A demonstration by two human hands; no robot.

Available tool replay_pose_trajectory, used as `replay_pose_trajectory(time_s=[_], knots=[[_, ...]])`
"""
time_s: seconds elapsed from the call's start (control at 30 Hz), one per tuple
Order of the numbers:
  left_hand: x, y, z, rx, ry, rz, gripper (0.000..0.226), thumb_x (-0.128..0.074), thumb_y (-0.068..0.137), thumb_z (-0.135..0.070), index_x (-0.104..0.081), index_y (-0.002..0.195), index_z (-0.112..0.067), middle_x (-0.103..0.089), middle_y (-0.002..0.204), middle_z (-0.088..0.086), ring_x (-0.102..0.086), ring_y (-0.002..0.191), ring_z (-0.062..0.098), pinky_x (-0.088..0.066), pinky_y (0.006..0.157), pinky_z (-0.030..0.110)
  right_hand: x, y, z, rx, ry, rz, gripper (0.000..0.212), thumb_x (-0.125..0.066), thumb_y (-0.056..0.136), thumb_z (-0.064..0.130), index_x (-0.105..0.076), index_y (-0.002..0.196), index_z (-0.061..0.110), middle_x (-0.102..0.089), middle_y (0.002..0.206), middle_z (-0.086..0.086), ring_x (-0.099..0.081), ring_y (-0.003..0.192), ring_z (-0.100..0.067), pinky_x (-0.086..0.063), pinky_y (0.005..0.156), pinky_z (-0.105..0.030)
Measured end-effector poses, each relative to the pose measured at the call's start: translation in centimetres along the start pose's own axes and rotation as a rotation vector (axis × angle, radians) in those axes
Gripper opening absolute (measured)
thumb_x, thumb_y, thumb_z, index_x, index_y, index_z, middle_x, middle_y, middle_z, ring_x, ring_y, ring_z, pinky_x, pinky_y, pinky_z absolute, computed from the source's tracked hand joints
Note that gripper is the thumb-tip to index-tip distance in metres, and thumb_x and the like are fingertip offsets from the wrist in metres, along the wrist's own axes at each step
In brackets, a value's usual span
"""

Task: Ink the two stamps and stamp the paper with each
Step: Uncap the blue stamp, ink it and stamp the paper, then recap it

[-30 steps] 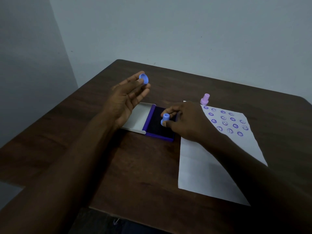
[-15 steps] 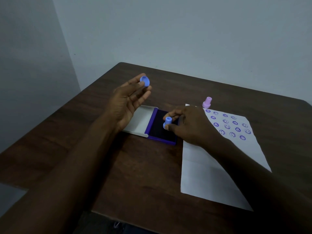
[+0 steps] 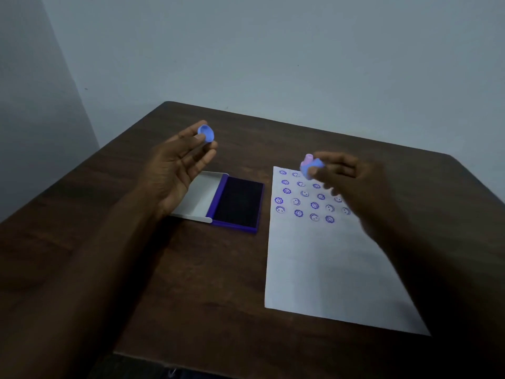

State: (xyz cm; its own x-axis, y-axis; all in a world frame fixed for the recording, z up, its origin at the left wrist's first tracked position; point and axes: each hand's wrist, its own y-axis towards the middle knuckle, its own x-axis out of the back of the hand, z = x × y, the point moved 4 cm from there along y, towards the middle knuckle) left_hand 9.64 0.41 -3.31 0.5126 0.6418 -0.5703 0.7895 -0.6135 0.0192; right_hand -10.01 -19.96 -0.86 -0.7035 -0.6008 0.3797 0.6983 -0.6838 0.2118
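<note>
My left hand is raised above the table and pinches a small blue stamp cap at its fingertips. My right hand holds the blue stamp in the air over the top of the white paper, blurred by motion. A bit of the pink stamp shows just behind the blue one. The paper carries several rows of purple smiley and flower prints. The open ink pad with its dark surface lies left of the paper, its white lid folded out.
The dark wooden table fills the view, its near edge at the bottom and its far edge against a pale wall.
My right hand lifted the blue stamp off the ink pad and carried it right, over the paper. My left hand kept the cap raised.
</note>
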Motion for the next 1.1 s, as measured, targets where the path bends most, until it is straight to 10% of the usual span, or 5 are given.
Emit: replay_pose_trajectory(time_s=[0.23, 0.67, 1.1], knots=[[-0.5, 0.1, 0.5, 0.015, 0.018, 0.024, 0.024, -0.056, 0.093, -0.008, -0.066, 0.114, -0.018, -0.078, 0.093, -0.003, -0.074, 0.086, 0.008, -0.058, 0.077, 0.017, 4.4, -1.7, -3.0, -0.131, -0.083, -0.021, 0.019, -0.083, 0.074, 0.023, -0.079, 0.089, 0.033, -0.080, 0.083, -0.001, -0.066, 0.074, -0.010, -0.052, 0.081, -0.035], [-0.7, 0.0, 0.7, 0.025, 0.044, 0.008, 0.023, -0.054, 0.094, -0.010, -0.066, 0.111, -0.021, -0.079, 0.091, -0.004, -0.074, 0.086, 0.006, -0.058, 0.077, 0.016, 5.5, -2.2, -5.2, -0.067, -0.407, 0.012, 0.028, -0.085, 0.074, 0.022, -0.079, 0.102, 0.024, -0.077, 0.090, 0.003, -0.064, 0.072, 0.011, -0.040, 0.062, 0.002], [-0.6, -0.1, 0.7, 0.032, 0.035, 0.010, 0.024, -0.055, 0.094, -0.010, -0.066, 0.112, -0.021, -0.079, 0.094, -0.004, -0.074, 0.089, 0.007, -0.058, 0.077, 0.017, 5.5, -2.4, -5.7, -0.083, -0.443, 0.004, 0.026, -0.086, 0.073, 0.025, -0.079, 0.098, 0.031, -0.075, 0.084, 0.013, -0.068, 0.083, 0.000, -0.043, 0.068, -0.012]])
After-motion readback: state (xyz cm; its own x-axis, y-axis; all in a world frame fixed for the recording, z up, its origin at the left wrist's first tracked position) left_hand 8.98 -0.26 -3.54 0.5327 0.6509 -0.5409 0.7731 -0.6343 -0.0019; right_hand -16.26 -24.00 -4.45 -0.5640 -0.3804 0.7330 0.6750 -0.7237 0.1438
